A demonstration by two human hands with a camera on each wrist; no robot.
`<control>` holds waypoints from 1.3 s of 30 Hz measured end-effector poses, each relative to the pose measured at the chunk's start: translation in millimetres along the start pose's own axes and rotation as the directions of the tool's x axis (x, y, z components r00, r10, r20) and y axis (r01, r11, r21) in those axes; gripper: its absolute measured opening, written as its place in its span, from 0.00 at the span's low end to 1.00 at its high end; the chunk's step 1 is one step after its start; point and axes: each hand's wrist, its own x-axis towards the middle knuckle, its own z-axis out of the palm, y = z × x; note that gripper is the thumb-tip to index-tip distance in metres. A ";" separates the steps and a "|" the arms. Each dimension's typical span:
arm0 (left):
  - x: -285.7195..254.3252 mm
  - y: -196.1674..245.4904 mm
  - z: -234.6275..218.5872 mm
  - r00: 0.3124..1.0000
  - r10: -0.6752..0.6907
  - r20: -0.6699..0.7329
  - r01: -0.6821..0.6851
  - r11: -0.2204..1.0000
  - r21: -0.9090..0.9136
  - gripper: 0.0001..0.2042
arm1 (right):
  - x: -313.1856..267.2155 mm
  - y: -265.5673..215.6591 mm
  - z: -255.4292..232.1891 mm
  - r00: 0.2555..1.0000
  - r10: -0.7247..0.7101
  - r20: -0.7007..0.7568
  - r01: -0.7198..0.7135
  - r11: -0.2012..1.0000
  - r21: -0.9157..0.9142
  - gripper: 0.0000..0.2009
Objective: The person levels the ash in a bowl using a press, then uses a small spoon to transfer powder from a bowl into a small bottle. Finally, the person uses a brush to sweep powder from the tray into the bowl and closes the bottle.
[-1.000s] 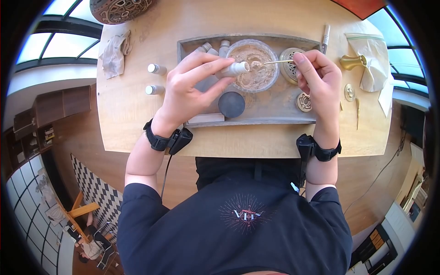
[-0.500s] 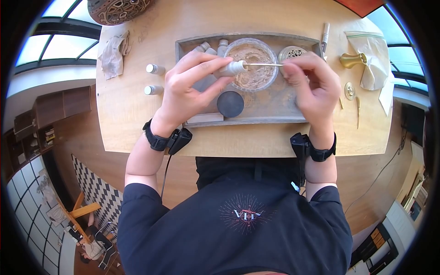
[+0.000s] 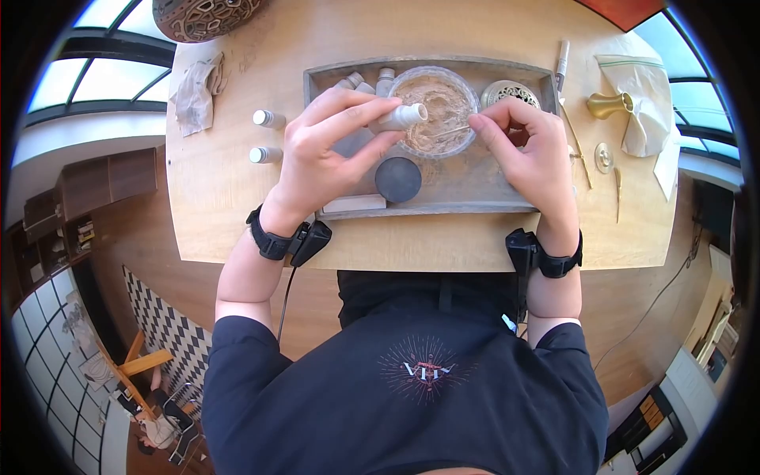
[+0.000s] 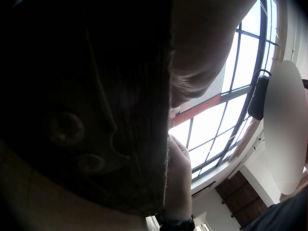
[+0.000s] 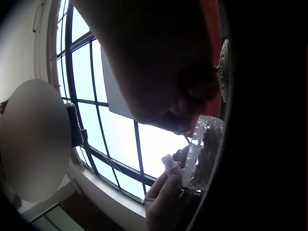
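Note:
A small white bottle (image 3: 405,118) lies tilted in my left hand (image 3: 324,146), gripped between thumb and fingers, its uncapped mouth pointing right. My right hand (image 3: 529,146) pinches a slender metal spoon (image 3: 453,130) by its end. The spoon's far end reaches over a clear tub (image 3: 473,89) of pinkish-brown powder (image 3: 431,144), lower than the bottle's mouth and apart from it. In the right wrist view the bottle (image 5: 169,163) stands out in the left hand (image 5: 162,199) beside the tub (image 5: 193,159). The left wrist view is mostly filled by the dark table underside.
A grey wooden tray (image 3: 467,207) surrounds the tub. Inside it are a dark round disc (image 3: 398,180), more small bottles (image 3: 385,77) and an openwork brass lid (image 3: 511,93). Two capped bottles (image 3: 267,119) stand left; a brass vase (image 3: 608,105), plastic bag (image 3: 645,131) and thin tools (image 3: 618,198) lie right.
My right hand moved left, bringing the spoon to the bottle's mouth, then drew it out and lowered its end over the powder. My left hand kept holding the bottle nearly still.

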 end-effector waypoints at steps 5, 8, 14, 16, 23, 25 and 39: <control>0.1 -1.0 -0.1 1.000 0.010 0.003 -0.010 1.000 -0.010 0.19 | 1.0 8.7 0.1 0.987 0.155 -0.038 -0.141 0.958 0.249 0.09; 0.0 -2.0 -0.1 1.000 0.015 0.007 -0.015 1.000 -0.016 0.19 | 2.9 -0.5 -6.3 0.969 0.239 -0.068 -0.196 0.902 0.384 0.09; 0.2 -1.3 0.2 1.000 0.023 0.012 -0.023 1.000 -0.009 0.19 | 2.4 -9.1 -10.2 0.959 0.260 -0.112 -0.179 0.864 0.471 0.09; 0.1 -2.4 0.7 0.999 0.037 0.012 -0.037 0.999 -0.008 0.19 | 1.5 -14.0 -6.8 0.962 0.251 -0.106 -0.171 0.861 0.479 0.09; -0.4 -1.6 1.4 0.999 0.033 0.019 -0.033 0.999 -0.006 0.19 | -0.7 -7.8 6.4 0.947 -0.290 -0.137 0.297 0.954 0.032 0.05; 0.6 -0.1 0.8 1.000 0.024 0.013 -0.023 1.000 -0.017 0.19 | -1.7 -3.4 6.9 0.928 -0.274 -0.252 0.313 0.941 0.129 0.05; -0.5 -0.9 0.9 1.000 -0.004 0.000 0.004 1.000 -0.020 0.19 | -0.3 0.7 -1.9 0.999 -0.039 -0.037 0.038 0.999 -0.031 0.09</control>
